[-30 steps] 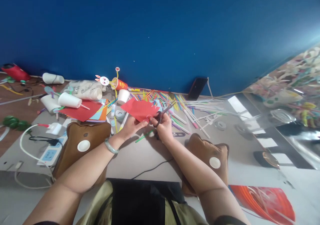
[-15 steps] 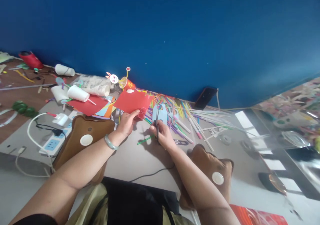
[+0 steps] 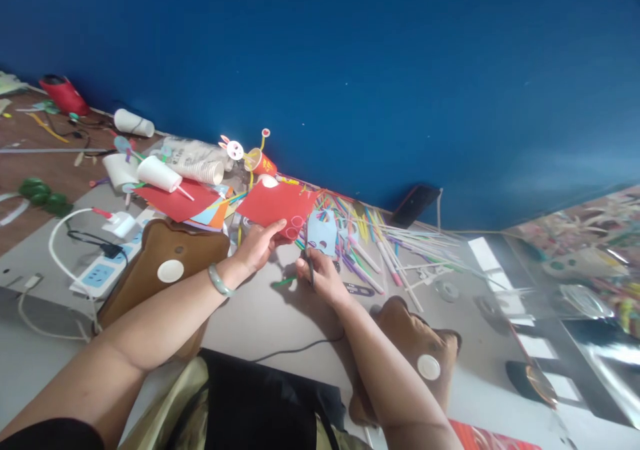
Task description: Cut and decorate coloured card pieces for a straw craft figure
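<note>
My left hand [image 3: 259, 245] grips a sheet of red paper [image 3: 274, 205] by its near edge, where small circles are drawn, and holds it just above the grey table [image 3: 260, 317]. Beside it, my right hand [image 3: 320, 275] is closed around dark scissors [image 3: 309, 263] that point up toward a light blue paper cutout [image 3: 321, 231]. A jade bangle [image 3: 219, 282] sits on my left wrist.
Several coloured straws and pens [image 3: 380, 237] litter the table behind my hands. White paper cups [image 3: 159, 173], a bunny cup craft [image 3: 253, 157] and stacked coloured paper [image 3: 187, 203] lie to the left. Two brown hot-water bags [image 3: 165, 263] [image 3: 415, 357] flank my arms. A power strip [image 3: 97, 275] lies at left.
The scissors have come away from the red paper and my right hand has lowered toward the table. My left hand drew the red sheet leftward. The view tilted and shifted.
</note>
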`<state>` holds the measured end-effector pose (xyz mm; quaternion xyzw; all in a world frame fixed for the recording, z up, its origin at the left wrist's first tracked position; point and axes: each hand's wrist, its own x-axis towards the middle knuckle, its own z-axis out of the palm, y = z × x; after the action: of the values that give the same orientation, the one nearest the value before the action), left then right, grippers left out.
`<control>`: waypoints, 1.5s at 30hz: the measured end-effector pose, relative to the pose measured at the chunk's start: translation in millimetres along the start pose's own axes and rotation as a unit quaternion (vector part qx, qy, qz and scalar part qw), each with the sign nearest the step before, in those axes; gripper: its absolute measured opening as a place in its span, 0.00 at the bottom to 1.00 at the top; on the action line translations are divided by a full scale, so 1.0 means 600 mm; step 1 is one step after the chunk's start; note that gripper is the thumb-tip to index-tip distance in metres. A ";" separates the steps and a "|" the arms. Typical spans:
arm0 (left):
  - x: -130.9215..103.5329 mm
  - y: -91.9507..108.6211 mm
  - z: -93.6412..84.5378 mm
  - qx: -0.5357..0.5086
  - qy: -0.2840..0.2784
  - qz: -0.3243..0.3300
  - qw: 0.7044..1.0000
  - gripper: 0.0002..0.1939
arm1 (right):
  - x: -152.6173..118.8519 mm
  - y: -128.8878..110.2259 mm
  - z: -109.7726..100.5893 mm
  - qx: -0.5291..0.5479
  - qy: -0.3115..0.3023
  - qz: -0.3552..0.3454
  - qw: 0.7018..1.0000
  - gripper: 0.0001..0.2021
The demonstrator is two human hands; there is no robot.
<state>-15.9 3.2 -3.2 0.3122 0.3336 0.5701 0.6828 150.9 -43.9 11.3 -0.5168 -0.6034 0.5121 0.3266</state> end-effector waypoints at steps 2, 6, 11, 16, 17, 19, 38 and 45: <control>-0.001 0.000 0.000 -0.010 -0.010 -0.008 1.000 0.14 | 0.000 -0.001 0.001 0.006 0.003 0.003 1.000 0.25; 0.000 -0.002 -0.002 0.003 -0.014 -0.018 1.000 0.14 | 0.000 -0.001 0.001 0.013 -0.003 0.012 1.000 0.25; -0.001 -0.003 -0.002 0.014 -0.027 -0.018 0.999 0.13 | -0.001 -0.001 0.001 0.011 0.010 0.009 1.000 0.26; -0.003 0.000 0.001 -0.012 -0.026 -0.037 0.999 0.12 | -0.003 0.001 0.000 0.008 0.007 0.012 1.000 0.27; -0.003 0.000 0.001 -0.014 -0.026 -0.041 0.999 0.12 | -0.003 0.002 0.000 0.008 0.005 0.011 1.000 0.27; -0.004 0.001 0.002 -0.011 -0.029 -0.045 0.999 0.12 | -0.003 0.005 0.000 0.008 0.003 0.009 1.000 0.27; -0.007 0.002 0.002 -0.027 -0.034 -0.054 0.998 0.12 | -0.001 0.015 0.001 0.020 0.009 0.004 1.000 0.27; -0.005 0.001 0.000 -0.020 -0.036 -0.058 0.997 0.12 | -0.001 0.014 0.000 0.010 0.007 0.000 1.000 0.26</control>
<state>-16.6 0.1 -2.2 0.2985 0.3150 0.5245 0.7326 153.5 -44.9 3.6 -0.5176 -0.5959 0.5142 0.3357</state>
